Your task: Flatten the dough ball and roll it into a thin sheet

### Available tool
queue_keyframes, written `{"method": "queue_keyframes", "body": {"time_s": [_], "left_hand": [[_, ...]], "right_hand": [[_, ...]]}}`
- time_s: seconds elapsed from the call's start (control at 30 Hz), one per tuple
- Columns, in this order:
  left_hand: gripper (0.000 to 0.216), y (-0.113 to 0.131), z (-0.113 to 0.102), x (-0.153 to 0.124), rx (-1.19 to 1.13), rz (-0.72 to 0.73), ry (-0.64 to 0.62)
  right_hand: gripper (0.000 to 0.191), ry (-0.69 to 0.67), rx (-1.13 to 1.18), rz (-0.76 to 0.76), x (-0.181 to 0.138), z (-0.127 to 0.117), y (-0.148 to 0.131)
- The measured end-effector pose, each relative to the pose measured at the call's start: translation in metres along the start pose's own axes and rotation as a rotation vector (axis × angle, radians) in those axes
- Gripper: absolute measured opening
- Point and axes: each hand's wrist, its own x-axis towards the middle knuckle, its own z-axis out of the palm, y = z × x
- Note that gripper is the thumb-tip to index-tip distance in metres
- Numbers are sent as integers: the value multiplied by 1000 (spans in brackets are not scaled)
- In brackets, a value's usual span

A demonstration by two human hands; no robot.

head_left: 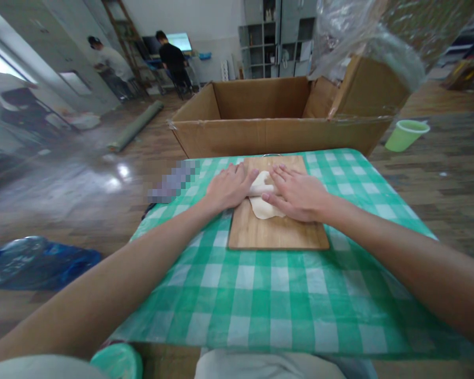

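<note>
A pale sheet of dough (262,206) lies on a wooden cutting board (277,231) on a table with a green-and-white checked cloth (268,295). My left hand (229,187) lies flat on the board's left edge, fingers stretched over the rolled part of the dough. My right hand (298,192) lies flat on the dough from the right, fingers stretched out and together. The two hands nearly meet over the roll, which they partly hide.
A large open cardboard box (276,113) stands just behind the table, with clear plastic wrap (363,37) above its right side. A green bucket (406,134) sits on the floor to the right. Blue plastic (35,260) lies at left. Two people stand far back.
</note>
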Motion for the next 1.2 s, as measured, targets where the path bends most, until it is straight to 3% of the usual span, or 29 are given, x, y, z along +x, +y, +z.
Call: {"method": "queue_keyframes", "body": {"time_s": [0.27, 0.6, 0.77, 0.97, 1.13, 1.2], "left_hand": [[79, 28, -9, -48, -102, -154, 54], [85, 61, -6, -121, -95, -50, 182], [86, 73, -11, -142, -94, -10, 186], [88, 71, -18, -129, -46, 83, 192], [87, 53, -20, -86, -25, 83, 196], [88, 45, -20, -66, -44, 58, 154]], "right_hand": [[105, 54, -90, -42, -40, -1, -32], [111, 61, -97, -118, -92, 0, -59], [110, 50, -46, -120, -114, -2, -66], [90, 25, 67, -71, -93, -5, -41], [89, -82, 172, 37, -41, -3, 2], [88, -54, 171, 7, -19, 1, 19]]}}
